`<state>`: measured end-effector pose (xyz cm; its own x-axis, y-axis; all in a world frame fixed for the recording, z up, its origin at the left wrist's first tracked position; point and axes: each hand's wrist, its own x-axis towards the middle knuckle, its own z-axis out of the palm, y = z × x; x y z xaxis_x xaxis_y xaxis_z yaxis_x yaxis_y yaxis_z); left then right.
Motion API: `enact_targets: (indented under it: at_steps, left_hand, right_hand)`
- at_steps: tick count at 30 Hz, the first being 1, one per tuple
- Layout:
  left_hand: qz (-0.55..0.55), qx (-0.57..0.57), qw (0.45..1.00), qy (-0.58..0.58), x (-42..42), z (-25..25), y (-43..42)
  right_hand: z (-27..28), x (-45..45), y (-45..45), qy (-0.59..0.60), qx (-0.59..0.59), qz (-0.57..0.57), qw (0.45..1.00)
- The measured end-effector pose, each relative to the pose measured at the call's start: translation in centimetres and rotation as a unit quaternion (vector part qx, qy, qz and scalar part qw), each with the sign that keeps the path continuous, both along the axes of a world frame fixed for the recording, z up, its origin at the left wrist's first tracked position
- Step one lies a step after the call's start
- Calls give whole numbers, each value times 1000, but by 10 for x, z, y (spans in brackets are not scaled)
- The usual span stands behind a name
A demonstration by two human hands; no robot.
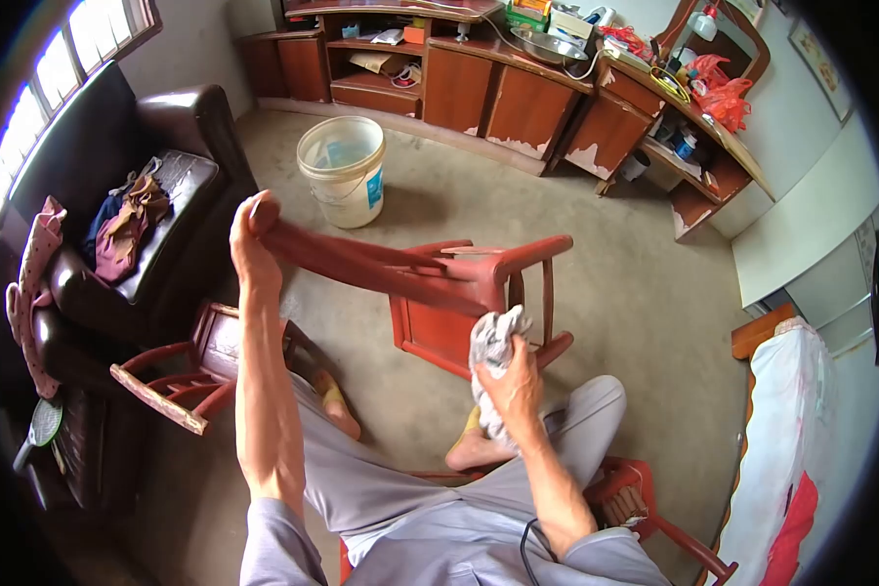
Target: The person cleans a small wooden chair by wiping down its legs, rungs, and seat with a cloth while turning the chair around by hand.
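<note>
A red wooden chair [435,317] is tilted over in front of me, its back towards the left and its legs to the right. My left hand [255,244] is closed around the end of the chair's back. In my right hand [518,386] is a crumpled whitish rag [491,342], held near the chair's seat edge and leg. Part of the rag hangs below my fingers. Whether it touches the wood I cannot tell.
A white bucket [344,205] stands on the floor beyond the chair. To the left are a small worn chair [215,342] and a dark sofa [200,117] with clothes on it. Red-brown cabinets [459,90] line the back wall. A covered bed-like surface [781,420] is at right.
</note>
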<state>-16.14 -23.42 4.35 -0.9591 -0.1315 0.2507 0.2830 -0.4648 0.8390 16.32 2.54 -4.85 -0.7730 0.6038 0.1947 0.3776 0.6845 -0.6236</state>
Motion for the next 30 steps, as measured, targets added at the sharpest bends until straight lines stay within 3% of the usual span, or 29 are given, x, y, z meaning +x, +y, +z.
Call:
enact_targets:
  at_steps: [1, 2, 3, 5, 6, 7, 8, 10, 11, 13, 14, 15, 21, 23, 27, 30]
  left_hand:
    - [-28, -2, 999, -17, 6, -2, -16]
    - [-63, 22, 997, 39, -9, -32, -36]
    - [-71, -23, 990, 118, -10, -46, -55]
    - [-174, 120, 977, 35, 18, -37, -65]
    - [-141, 53, 979, 135, 21, -46, -65]
    - [-137, 58, 980, 131, 26, -55, -68]
    - [-80, 2, 973, 217, 32, -64, -67]
    - [31, -142, 926, 349, 44, -58, -63]
    - [96, -136, 940, 299, 55, -54, -51]
    - [32, -133, 964, 229, 72, -36, -51]
    - [-3, -104, 985, 134, 79, -24, -50]
    - [-28, -90, 989, 111, 82, -23, -47]
    - [-30, -52, 989, 134, 80, -27, -14]
    - [-55, -88, 982, 156, 76, -39, -14]
    - [-18, -25, 991, 132, 79, -33, -6]
    - [53, -34, 995, 80, 69, -47, -21]
  right_hand:
    - [-8, 4, -14, 12, -21, -6, 1000]
    - [-17, 9, -24, 21, -21, -4, 1000]
    - [-23, 13, -33, 6, -61, -19, 998]
    - [-35, 20, -39, 2, -77, -34, 996]
    - [-40, 24, -39, -5, -73, -31, 997]
    - [-44, 27, -37, 14, -52, -34, 998]
    - [-49, 30, -36, 33, -31, -39, 998]
    - [-56, 34, -36, 36, -35, -35, 998]
    - [-59, 36, -32, 39, -44, -27, 998]
    - [-69, 22, -27, 40, -41, -15, 998]
    - [-73, 9, -25, 55, -93, -20, 994]
    - [-77, -3, -24, 68, -146, -28, 987]
    - [-110, -50, 15, -27, -127, 27, 991]
    - [-86, -47, 28, -31, -141, 37, 989]
    - [-33, -69, 47, 37, -5, 75, 996]
    - [22, -131, 37, -65, 21, 148, 987]
